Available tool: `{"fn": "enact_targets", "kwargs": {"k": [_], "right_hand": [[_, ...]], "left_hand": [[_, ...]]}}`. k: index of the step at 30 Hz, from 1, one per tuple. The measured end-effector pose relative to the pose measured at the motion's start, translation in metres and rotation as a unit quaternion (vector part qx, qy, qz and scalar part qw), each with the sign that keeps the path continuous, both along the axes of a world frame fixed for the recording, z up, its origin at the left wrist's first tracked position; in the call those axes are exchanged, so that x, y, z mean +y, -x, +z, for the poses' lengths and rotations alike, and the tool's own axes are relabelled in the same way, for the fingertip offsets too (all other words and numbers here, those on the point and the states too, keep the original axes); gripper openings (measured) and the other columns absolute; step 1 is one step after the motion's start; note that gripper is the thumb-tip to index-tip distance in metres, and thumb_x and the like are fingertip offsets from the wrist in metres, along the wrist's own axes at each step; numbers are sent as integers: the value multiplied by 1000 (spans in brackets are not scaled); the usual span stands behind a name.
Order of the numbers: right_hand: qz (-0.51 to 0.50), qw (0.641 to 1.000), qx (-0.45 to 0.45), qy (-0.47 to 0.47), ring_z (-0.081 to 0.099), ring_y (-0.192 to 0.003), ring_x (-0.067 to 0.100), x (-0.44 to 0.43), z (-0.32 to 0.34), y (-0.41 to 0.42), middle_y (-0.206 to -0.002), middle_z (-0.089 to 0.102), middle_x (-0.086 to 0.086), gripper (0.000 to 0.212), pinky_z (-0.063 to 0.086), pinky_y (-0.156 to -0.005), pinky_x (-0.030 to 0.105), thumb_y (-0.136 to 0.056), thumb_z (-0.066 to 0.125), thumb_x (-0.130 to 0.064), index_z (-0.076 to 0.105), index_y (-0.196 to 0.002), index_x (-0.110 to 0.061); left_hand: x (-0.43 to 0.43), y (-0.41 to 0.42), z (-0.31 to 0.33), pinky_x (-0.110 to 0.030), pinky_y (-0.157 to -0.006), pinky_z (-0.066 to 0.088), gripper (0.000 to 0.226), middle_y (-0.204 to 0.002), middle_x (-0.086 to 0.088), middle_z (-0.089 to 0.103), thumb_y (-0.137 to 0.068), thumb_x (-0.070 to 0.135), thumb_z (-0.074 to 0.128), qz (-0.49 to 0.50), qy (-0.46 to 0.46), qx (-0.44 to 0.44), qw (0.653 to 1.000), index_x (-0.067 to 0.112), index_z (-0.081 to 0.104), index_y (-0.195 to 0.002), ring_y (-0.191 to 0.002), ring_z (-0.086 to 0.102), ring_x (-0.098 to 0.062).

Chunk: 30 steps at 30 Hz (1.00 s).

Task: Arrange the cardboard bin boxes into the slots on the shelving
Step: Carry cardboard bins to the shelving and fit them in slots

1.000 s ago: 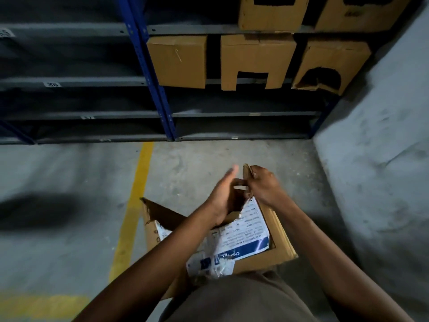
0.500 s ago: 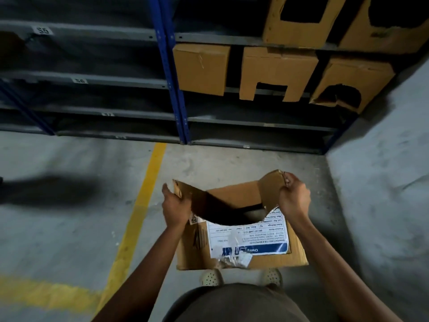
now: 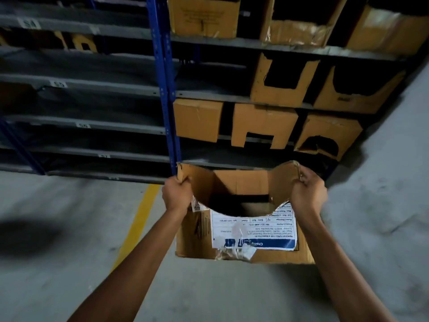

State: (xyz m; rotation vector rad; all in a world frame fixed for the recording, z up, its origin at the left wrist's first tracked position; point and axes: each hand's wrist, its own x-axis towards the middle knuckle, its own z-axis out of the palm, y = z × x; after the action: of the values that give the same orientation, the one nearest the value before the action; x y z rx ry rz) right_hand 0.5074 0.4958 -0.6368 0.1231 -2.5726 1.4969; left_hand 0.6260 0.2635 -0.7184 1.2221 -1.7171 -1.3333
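The cardboard box [image 3: 241, 182] is held up in front of the shelving [image 3: 92, 127], near the low shelves. It seems to hang above the floor [image 3: 69, 228], but that is hard to see. The left grip [image 3: 177, 194] is curled tight round the box's top left corner. The right grip [image 3: 307, 194] pinches the bent top right corner. A torn white label [image 3: 253, 231] is stuck on the front. Three other boxes [image 3: 264, 126] sit in a row on a shelf, right of the blue post [image 3: 167, 89].
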Motion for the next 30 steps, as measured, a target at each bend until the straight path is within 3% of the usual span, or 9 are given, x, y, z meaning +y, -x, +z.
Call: {"fn": "enact_targets", "kwargs": {"k": [2, 5, 8, 10, 13, 16, 21, 25, 30], "right_hand": [[-17, 998, 20, 49, 61, -88, 17, -3, 18, 7, -94, 66, -7, 34, 40, -70, 24, -93, 54, -8, 69, -119, -24], [-15, 990, 12, 139, 59, -94, 11, -8, 35, 24, -105, 63, -9, 39, 43, -73, 22, -92, 57, -5, 61, -126, -24], [12, 980, -61, 188, 64, -97, 21, -22, 41, 48, -109, 67, 1, 33, 56, -85, 45, -89, 63, -9, 58, -120, -21], [-2, 983, -72, 166, 64, -93, 26, -35, 45, 56, -107, 68, 7, 25, 57, -85, 50, -91, 60, -9, 61, -116, -15], [-21, 982, -27, 184, 62, -92, 23, -56, 57, 67, -102, 63, 2, 22, 56, -82, 41, -94, 57, -10, 61, -116, -12], [-10, 983, -5, 184, 61, -89, 22, -78, 68, 88, -100, 63, 5, 7, 50, -75, 32, -96, 57, -13, 58, -102, -16], [11, 984, 30, 177, 64, -93, 26, -119, 80, 129, -108, 68, 9, 22, 51, -76, 30, -97, 57, -13, 61, -117, -5], [23, 986, 50, 156, 54, -68, 5, -155, 69, 169, -97, 66, 4, 20, 38, -55, 18, -98, 56, -15, 63, -114, -5], [33, 984, 53, 169, 61, -84, 16, -194, 57, 217, -96, 63, 0, 27, 46, -67, 23, -98, 56, -18, 62, -121, -6]], "left_hand": [[-12, 10, 31, -30, -60, 39, 26, -71, -19, 65, -91, 22, 66, -4, 25, 45, 999, 11, 61, -67, -75, 65, -38], [-19, 22, 83, -28, -58, 39, 27, -63, 2, 58, -92, 22, 64, 0, 76, 93, 993, 18, 60, -66, -60, 55, -19], [-23, 29, 123, -27, -53, 36, 24, -63, 5, 56, -94, 23, 63, 1, 147, 114, 983, 18, 61, -70, -56, 51, -9], [-30, 31, 135, -28, -52, 33, 28, -60, 6, 53, -95, 25, 62, 7, 190, 116, 975, 18, 59, -68, -53, 47, -7], [-46, 41, 153, -27, -54, 36, 30, -61, 8, 53, -96, 22, 61, 19, 216, 135, 967, 23, 56, -66, -54, 49, -5], [-68, 56, 164, -25, -52, 37, 35, -59, 6, 52, -96, 20, 60, 33, 231, 151, 961, 23, 52, -63, -51, 48, -6], [-101, 95, 164, -20, -50, 36, 33, -60, 3, 51, -97, 18, 59, 51, 212, 169, 961, 18, 51, -64, -45, 43, -4], [-132, 131, 147, -27, -52, 35, 35, -59, 2, 49, -96, 13, 60, 69, 202, 201, 956, 20, 51, -62, -48, 42, -4], [-164, 181, 137, -28, -51, 33, 34, -58, 2, 47, -95, 11, 60, 86, 190, 218, 954, 19, 52, -64, -45, 41, -1]]}}
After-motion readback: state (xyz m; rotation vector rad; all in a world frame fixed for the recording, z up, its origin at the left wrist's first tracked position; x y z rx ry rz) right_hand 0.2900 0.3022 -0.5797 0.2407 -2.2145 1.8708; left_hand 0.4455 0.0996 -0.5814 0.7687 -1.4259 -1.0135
